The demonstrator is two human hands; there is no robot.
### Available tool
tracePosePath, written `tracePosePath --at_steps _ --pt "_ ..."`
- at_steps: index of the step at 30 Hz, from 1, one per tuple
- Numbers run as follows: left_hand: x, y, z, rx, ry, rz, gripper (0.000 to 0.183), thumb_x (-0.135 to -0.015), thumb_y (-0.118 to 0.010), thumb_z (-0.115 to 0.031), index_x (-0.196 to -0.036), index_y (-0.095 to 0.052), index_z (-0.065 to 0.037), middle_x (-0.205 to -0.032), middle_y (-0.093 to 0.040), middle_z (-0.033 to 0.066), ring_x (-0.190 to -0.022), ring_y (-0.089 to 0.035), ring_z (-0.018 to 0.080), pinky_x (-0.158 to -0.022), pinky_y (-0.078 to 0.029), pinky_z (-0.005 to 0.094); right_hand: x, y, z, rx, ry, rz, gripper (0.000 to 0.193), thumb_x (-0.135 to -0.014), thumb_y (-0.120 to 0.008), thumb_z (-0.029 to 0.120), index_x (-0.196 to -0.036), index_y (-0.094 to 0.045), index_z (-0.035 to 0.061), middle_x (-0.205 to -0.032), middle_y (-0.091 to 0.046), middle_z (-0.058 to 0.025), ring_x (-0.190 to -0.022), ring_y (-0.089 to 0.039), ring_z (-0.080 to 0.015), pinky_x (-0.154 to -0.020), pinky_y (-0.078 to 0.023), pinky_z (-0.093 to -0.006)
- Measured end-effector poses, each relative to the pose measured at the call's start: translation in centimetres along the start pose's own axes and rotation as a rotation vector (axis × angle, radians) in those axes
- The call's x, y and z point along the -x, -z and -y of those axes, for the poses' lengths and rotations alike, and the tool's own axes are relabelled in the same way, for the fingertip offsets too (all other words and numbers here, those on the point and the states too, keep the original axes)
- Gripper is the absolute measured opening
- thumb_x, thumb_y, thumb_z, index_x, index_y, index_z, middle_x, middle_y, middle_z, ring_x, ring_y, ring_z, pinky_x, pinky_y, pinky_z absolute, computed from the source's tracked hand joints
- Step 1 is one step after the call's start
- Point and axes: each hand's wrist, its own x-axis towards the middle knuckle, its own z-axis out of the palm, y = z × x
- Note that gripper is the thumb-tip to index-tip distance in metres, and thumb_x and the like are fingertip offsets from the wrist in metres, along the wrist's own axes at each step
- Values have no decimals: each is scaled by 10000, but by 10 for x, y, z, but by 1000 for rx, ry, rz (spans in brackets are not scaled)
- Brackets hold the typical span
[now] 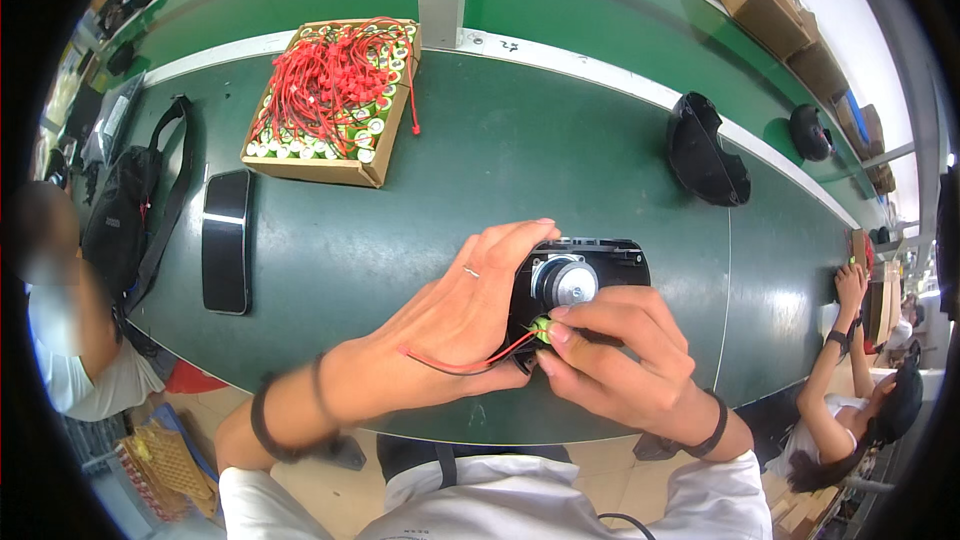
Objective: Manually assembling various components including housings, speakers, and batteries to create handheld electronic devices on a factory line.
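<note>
At the near edge of the green conveyor belt (480, 160) the person's left hand (455, 315) wraps around the left side of a black plastic speaker housing (600, 260), fingers curled over its far rim and clamped on it. A round silver speaker magnet (568, 282) sits inside the housing. The right hand (610, 350) lies over the housing's near part, thumb and forefinger pinched together on a small green component (543, 328) from which red and black wires (465, 362) trail leftward across the left palm.

Far to the left stands a cardboard box (335, 100) packed with green-ringed parts under a tangle of red wires. Nearer the left edge lies a black smartphone (226, 240), beside a black bag (125, 210). On the right, further along the belt, rests another black housing shell (705, 152). At the right edge another person's hand (850, 285) reaches to the belt.
</note>
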Motion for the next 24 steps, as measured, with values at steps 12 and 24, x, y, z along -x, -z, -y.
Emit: tracePosePath --at_steps 12,24 --pt "-6 12 -2 10 -42 27 1165 -703 -933 -82 -1589 -189 50 -1496 -436 287 -1342 -485 495 -1152 -422 503 6 -3 -3 71 23 35 375 -691 -879 109 -1035 -758 22 -1160 -694 -135 -1064 -666 -325 -817 -566 -414" --pt "-9 19 -1 51 1 112 1189 -757 -924 -188 -1661 -167 -24 -1585 -383 232 -1423 -463 370 -1195 -399 445 4 41 -25 -183 -347 462 1116 -714 -930 351 -1640 -359 101 -1559 -442 -202 -1379 -496 -426 -1109 -484 -508"
